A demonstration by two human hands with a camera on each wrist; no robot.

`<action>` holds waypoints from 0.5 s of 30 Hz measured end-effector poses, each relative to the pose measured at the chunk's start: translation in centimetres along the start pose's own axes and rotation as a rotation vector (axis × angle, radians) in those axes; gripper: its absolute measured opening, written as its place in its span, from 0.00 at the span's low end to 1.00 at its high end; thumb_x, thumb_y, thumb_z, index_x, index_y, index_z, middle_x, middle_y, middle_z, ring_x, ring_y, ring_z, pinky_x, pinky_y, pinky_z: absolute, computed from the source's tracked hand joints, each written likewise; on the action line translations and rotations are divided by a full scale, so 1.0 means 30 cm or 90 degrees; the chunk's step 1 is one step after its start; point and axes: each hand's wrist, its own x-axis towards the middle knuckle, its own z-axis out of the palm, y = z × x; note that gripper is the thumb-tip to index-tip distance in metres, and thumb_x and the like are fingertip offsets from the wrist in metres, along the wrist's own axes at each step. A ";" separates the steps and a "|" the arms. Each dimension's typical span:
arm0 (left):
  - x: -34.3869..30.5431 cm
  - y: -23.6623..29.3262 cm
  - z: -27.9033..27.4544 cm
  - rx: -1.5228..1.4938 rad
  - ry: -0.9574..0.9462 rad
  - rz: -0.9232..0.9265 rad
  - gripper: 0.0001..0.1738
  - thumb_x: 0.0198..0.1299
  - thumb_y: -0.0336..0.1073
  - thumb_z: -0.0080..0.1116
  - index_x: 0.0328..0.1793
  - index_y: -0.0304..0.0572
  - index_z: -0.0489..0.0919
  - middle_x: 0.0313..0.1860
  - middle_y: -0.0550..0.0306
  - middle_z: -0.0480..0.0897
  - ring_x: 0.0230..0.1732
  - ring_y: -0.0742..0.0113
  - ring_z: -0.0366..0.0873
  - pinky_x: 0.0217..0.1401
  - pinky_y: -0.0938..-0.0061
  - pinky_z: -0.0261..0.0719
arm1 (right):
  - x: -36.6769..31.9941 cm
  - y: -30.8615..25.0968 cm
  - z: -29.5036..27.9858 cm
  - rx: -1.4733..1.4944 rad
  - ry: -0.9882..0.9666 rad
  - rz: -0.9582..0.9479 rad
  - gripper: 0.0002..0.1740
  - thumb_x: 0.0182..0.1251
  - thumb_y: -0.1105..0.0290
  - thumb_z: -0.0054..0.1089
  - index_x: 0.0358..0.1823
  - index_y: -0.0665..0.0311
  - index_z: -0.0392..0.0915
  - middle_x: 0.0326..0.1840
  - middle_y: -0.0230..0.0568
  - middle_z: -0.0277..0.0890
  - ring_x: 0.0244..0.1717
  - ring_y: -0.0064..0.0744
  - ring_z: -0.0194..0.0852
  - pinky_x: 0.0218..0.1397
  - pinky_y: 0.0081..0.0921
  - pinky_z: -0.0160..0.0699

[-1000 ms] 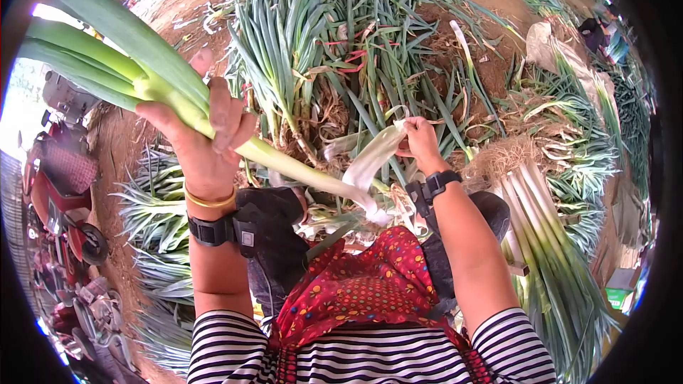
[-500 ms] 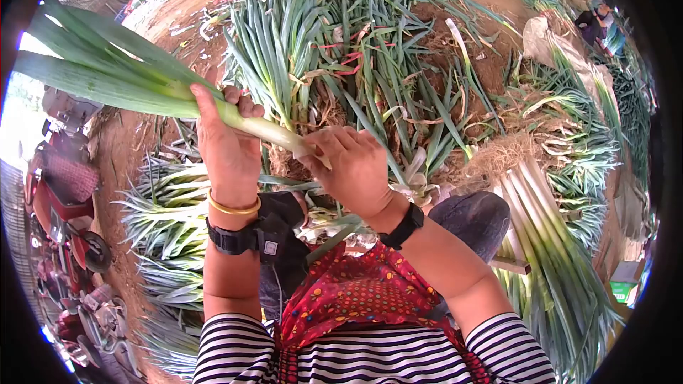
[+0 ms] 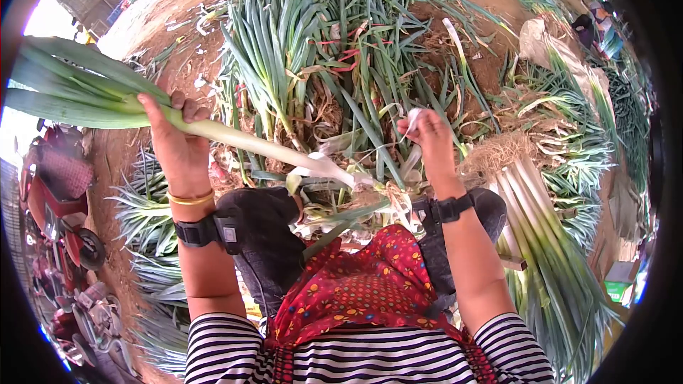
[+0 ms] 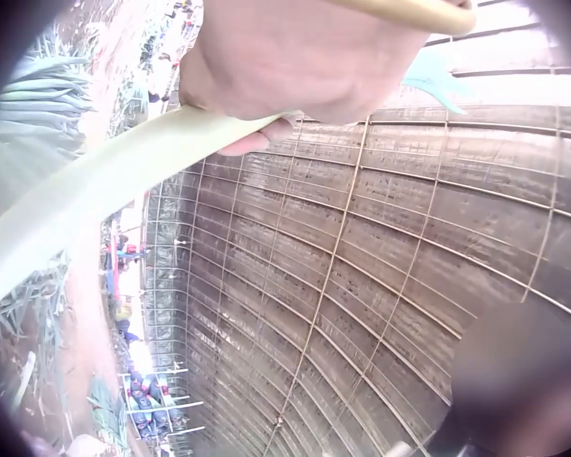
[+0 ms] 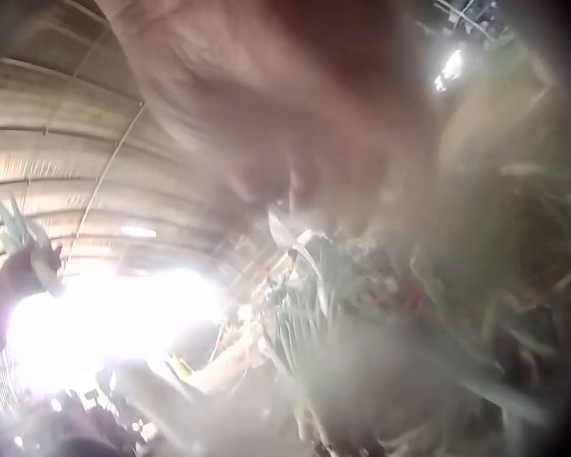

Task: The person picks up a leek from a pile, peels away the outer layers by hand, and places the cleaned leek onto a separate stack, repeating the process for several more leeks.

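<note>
A large leek (image 3: 249,144) slants across the head view, green leaves at the upper left and white root end low in the middle. My left hand (image 3: 178,146) grips it around the stalk just below the leaves. The left wrist view shows the pale stalk (image 4: 105,176) running out from under that hand (image 4: 295,67). My right hand (image 3: 432,142) is apart from the leek, to its right, and pinches a thin whitish strip of peel (image 3: 414,116). In the right wrist view, a pale bit of peel (image 5: 282,228) sticks out below the blurred fingers.
A heap of untrimmed leeks (image 3: 277,50) lies ahead on the soil. Cleaned leeks (image 3: 544,227) are stacked at my right, with more leeks (image 3: 153,206) at my left. Peel scraps (image 3: 334,206) litter the ground between my knees. A red motorbike (image 3: 60,206) stands far left.
The right hand first pulled a broad peel away, then came to the stalk, and has now drawn off rightward with a thin strip. The left hand moved left with the leek.
</note>
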 end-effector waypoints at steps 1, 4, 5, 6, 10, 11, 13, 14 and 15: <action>0.003 0.009 0.003 0.001 -0.016 0.000 0.31 0.60 0.57 0.50 0.60 0.41 0.66 0.26 0.66 0.63 0.25 0.77 0.58 0.28 0.81 0.62 | -0.006 0.016 -0.001 -0.266 -0.061 -0.051 0.15 0.68 0.60 0.49 0.43 0.65 0.72 0.40 0.39 0.77 0.44 0.29 0.75 0.49 0.25 0.72; 0.022 0.041 -0.003 -0.050 -0.121 -0.023 0.33 0.60 0.58 0.50 0.61 0.40 0.66 0.26 0.66 0.64 0.24 0.78 0.58 0.28 0.81 0.62 | -0.011 0.125 -0.021 -0.559 -0.321 0.009 0.30 0.62 0.43 0.50 0.51 0.64 0.73 0.51 0.43 0.75 0.55 0.35 0.70 0.60 0.30 0.64; 0.029 0.051 0.010 -0.056 -0.134 -0.019 0.34 0.59 0.58 0.50 0.62 0.38 0.65 0.26 0.66 0.65 0.24 0.78 0.58 0.27 0.81 0.61 | -0.042 0.120 0.021 -0.538 -0.376 0.067 0.30 0.65 0.43 0.46 0.50 0.64 0.73 0.49 0.44 0.75 0.53 0.33 0.72 0.57 0.29 0.67; 0.043 0.061 0.015 -0.055 -0.135 -0.023 0.34 0.59 0.58 0.50 0.62 0.38 0.65 0.26 0.66 0.65 0.24 0.78 0.58 0.27 0.81 0.61 | -0.051 0.130 0.052 -0.536 -0.373 0.069 0.30 0.65 0.43 0.46 0.50 0.64 0.73 0.49 0.44 0.75 0.53 0.33 0.72 0.57 0.29 0.67; 0.073 0.076 0.069 -0.124 -0.263 -0.033 0.37 0.59 0.57 0.50 0.64 0.34 0.63 0.27 0.64 0.67 0.25 0.78 0.61 0.29 0.82 0.65 | -0.083 0.098 0.158 -0.206 -0.492 0.197 0.28 0.68 0.47 0.43 0.49 0.67 0.73 0.38 0.40 0.78 0.35 0.24 0.75 0.40 0.21 0.74; 0.055 0.056 0.114 -0.102 -0.181 0.010 0.37 0.59 0.57 0.50 0.64 0.35 0.62 0.28 0.64 0.69 0.27 0.77 0.64 0.32 0.82 0.67 | -0.089 0.067 0.186 -0.178 -0.457 0.205 0.27 0.69 0.49 0.42 0.49 0.68 0.73 0.33 0.38 0.78 0.29 0.21 0.74 0.34 0.18 0.74; 0.007 -0.035 0.150 -0.042 -0.125 0.024 0.34 0.60 0.56 0.51 0.63 0.38 0.64 0.27 0.66 0.71 0.30 0.76 0.69 0.40 0.79 0.73 | -0.108 0.031 0.224 -0.170 -0.423 0.167 0.26 0.70 0.51 0.42 0.48 0.69 0.73 0.31 0.37 0.78 0.27 0.21 0.73 0.31 0.18 0.73; -0.043 -0.124 0.145 0.038 -0.013 -0.011 0.30 0.62 0.54 0.50 0.60 0.40 0.66 0.21 0.69 0.70 0.27 0.77 0.67 0.36 0.78 0.71 | -0.112 0.028 0.240 -0.164 -0.390 0.128 0.24 0.70 0.53 0.43 0.47 0.69 0.74 0.28 0.36 0.78 0.25 0.22 0.72 0.28 0.17 0.71; -0.104 -0.188 0.161 0.023 -0.034 -0.112 0.26 0.63 0.53 0.48 0.57 0.40 0.68 0.16 0.71 0.63 0.21 0.79 0.62 0.30 0.79 0.65 | -0.102 0.051 0.255 -0.086 -0.340 0.098 0.21 0.70 0.56 0.43 0.44 0.71 0.74 0.28 0.38 0.77 0.24 0.23 0.71 0.29 0.19 0.72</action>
